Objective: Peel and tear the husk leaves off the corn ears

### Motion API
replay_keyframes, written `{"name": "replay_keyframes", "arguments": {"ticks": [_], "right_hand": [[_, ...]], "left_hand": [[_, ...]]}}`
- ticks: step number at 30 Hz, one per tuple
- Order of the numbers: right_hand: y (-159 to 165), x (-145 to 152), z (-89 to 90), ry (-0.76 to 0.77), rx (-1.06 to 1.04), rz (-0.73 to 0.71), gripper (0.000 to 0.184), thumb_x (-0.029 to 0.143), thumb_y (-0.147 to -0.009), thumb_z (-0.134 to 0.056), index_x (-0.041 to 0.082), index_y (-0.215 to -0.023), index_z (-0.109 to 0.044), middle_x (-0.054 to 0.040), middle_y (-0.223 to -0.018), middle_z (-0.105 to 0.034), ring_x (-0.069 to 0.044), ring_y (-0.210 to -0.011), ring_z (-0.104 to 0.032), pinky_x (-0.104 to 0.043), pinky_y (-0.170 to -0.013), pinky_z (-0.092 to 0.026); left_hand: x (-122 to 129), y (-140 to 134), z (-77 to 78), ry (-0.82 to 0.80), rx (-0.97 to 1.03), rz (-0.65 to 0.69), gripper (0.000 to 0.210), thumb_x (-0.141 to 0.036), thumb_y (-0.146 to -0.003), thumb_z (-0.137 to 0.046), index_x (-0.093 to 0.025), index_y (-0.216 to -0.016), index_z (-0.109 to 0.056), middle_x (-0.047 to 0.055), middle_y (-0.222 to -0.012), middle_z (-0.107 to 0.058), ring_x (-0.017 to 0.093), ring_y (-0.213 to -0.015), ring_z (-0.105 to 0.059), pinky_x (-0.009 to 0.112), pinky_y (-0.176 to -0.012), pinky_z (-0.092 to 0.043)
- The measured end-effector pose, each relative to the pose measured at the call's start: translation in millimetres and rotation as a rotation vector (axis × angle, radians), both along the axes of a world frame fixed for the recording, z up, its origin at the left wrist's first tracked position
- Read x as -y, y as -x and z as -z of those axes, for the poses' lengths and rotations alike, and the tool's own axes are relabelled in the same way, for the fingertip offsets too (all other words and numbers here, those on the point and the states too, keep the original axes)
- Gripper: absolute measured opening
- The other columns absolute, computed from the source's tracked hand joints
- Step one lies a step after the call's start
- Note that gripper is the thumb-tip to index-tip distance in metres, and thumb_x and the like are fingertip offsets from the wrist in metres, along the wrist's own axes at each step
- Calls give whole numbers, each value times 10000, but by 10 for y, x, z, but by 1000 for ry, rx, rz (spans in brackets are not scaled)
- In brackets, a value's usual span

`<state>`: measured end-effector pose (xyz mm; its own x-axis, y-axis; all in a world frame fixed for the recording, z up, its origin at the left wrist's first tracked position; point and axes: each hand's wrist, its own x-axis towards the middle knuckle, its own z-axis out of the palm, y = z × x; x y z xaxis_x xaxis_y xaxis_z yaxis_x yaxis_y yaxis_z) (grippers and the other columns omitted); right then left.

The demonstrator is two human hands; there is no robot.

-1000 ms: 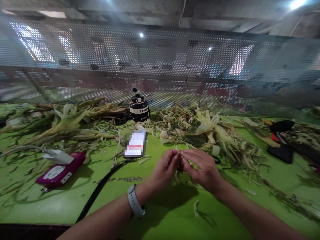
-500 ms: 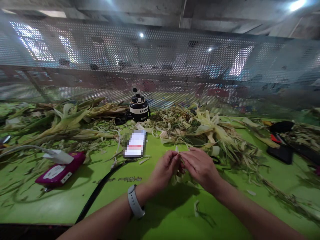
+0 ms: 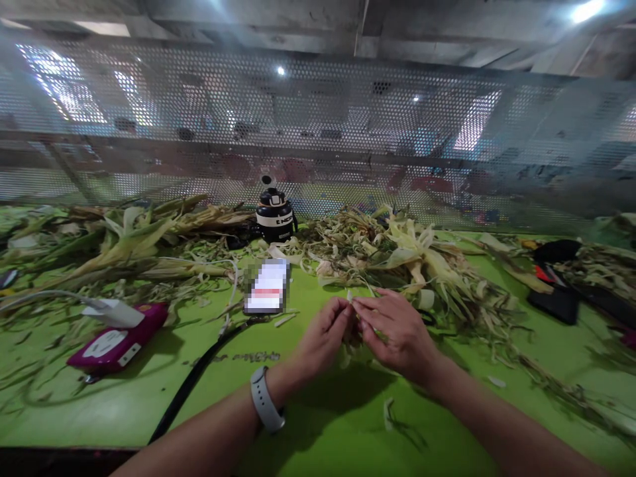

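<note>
My left hand [image 3: 322, 336], with a grey watch on its wrist, and my right hand [image 3: 397, 329] meet above the green table [image 3: 149, 411]. Together their fingertips pinch a small pale strip of corn husk [image 3: 350, 297]; most of it is hidden between the fingers. A scrap of husk [image 3: 387, 411] lies on the table just in front of my right forearm. A big pile of pale corn husks [image 3: 412, 258] spreads just beyond my right hand.
A phone [image 3: 267, 286] lies past my left hand, a black cable [image 3: 199, 374] running from it. A magenta power strip [image 3: 116, 336] with a white plug sits left. A black-and-white bottle [image 3: 275, 215] stands by the perforated metal screen [image 3: 318, 132]. Green corn stalks [image 3: 124, 248] lie left; dark objects [image 3: 556, 298] right.
Both hands have shifted slightly away from me and upward, still joined on the husk strip. Nothing else has moved.
</note>
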<state>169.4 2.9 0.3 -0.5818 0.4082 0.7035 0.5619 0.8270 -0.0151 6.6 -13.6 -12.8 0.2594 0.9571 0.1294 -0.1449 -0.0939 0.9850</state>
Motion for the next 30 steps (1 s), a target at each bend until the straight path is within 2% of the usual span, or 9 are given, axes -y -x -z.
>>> {"name": "replay_keyframes", "arguments": {"ticks": [6, 11, 16, 23, 30], "right_hand": [[-1, -19, 7, -6, -36, -29, 286, 142, -823, -501, 132, -1064, -655, -116, -1054, -689, -219, -962, -630, -399, -852, -499], [23, -9, -6, 45, -173, -18, 223, 152, -853, -526, 146, -1030, -661, -99, -988, -711, -190, -911, -649, -341, -813, -524], [24, -8, 17, -13, -117, -19, 161, 152, -848, -539, 152, -948, -666, -84, -924, -724, -199, -835, -661, -370, -803, -517], [32, 28, -15, 204, -243, 83, 142, 251, -851, -559, 157, -927, -633, -50, -800, -700, -153, -656, -651, -269, -629, -523], [6, -42, 25, 112, -127, 60, 153, 229, -918, -483, 161, -983, -604, -72, -875, -703, -174, -789, -658, -286, -722, -509]], "left_hand": [[-21, -12, 9, -31, 35, 8, 317, -477, -851, -486, -160, -856, -489, -5, -719, -511, 96, -617, -468, 242, -596, -406], [-12, -19, -15, -76, 10, 38, 325, -496, -863, -456, -172, -835, -455, -15, -670, -517, 95, -574, -504, 244, -570, -431], [8, -14, -28, -71, -31, 22, 311, -480, -864, -458, -176, -800, -442, -22, -651, -507, 87, -542, -501, 234, -536, -436], [6, -21, 46, -89, -152, 12, 265, -444, -889, -408, -189, -816, -428, -34, -592, -501, 75, -437, -456, 211, -426, -378], [-3, -24, 52, -157, -272, -13, 257, -413, -905, -359, -196, -786, -427, -34, -569, -500, 76, -425, -441, 208, -419, -345]]}}
